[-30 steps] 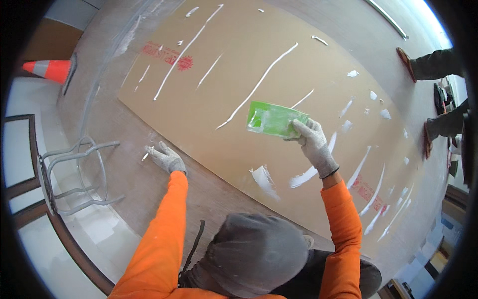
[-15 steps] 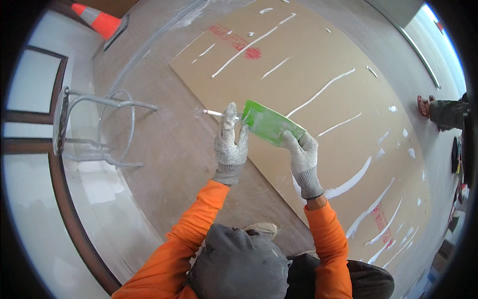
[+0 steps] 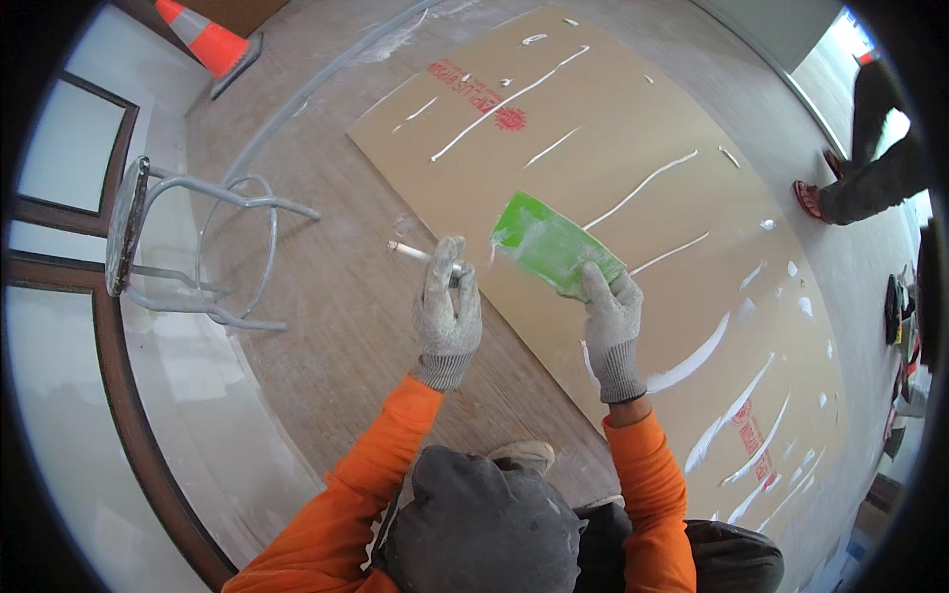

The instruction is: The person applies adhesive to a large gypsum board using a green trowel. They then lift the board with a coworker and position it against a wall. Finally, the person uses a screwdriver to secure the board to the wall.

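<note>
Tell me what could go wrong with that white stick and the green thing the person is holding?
If the cigarette in the left hand is lit, which I can't tell for sure, it might drop hot ash. The green scraper in the right hand has whitish smears, so a bit could fall onto the brown board. Someone else's foot is near that board, so a step onto it might smudge the white streaks.

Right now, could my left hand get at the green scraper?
Probably yes: the left hand is close to the scraper, with nothing visible between them. It holds a cigarette, though, which may limit its grip, and the right hand holds the scraper's far end.
</note>
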### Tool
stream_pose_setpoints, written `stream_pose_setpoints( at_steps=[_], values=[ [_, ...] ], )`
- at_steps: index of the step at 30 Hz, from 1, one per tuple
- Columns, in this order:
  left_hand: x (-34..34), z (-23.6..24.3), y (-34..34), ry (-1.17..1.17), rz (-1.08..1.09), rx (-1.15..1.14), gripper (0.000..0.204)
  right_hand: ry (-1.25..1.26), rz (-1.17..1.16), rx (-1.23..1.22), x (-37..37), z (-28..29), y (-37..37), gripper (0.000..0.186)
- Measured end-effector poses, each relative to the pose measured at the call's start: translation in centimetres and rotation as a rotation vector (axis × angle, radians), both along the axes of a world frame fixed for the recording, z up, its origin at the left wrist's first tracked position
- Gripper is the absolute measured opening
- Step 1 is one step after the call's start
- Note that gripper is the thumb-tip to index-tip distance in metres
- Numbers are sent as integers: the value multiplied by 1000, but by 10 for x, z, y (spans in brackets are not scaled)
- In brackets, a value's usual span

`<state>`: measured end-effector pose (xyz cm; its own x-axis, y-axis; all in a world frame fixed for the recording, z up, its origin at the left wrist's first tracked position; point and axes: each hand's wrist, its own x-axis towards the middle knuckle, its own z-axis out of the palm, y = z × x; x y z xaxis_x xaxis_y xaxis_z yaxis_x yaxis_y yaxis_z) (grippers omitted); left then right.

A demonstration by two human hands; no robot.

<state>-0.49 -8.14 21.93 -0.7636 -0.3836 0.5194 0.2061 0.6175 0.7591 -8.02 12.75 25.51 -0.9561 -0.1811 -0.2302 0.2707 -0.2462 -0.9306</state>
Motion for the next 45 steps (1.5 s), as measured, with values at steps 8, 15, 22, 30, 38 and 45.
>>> stream_pose_setpoints(
  at_steps=[8,15,22,30,38,45],
  values=[
    [32,19,8,-284,17,189,70,4,11,-29,4,0,10,33],
    [0,54,29,-103,77,931,81,76,60,87,30,13,-3,34],
    [14,62,20,-98,85,784,84,73,-57,94,24,6,8,34],
    [52,34,-13,-203,82,444,82,16,-57,-27,23,2,15,34],
    [98,9,-74,-338,253,112,73,32,-158,-202,6,-7,28,31],
    [181,-5,-209,-739,556,-864,76,242,-9,434,-54,-29,128,35]
  ],
)
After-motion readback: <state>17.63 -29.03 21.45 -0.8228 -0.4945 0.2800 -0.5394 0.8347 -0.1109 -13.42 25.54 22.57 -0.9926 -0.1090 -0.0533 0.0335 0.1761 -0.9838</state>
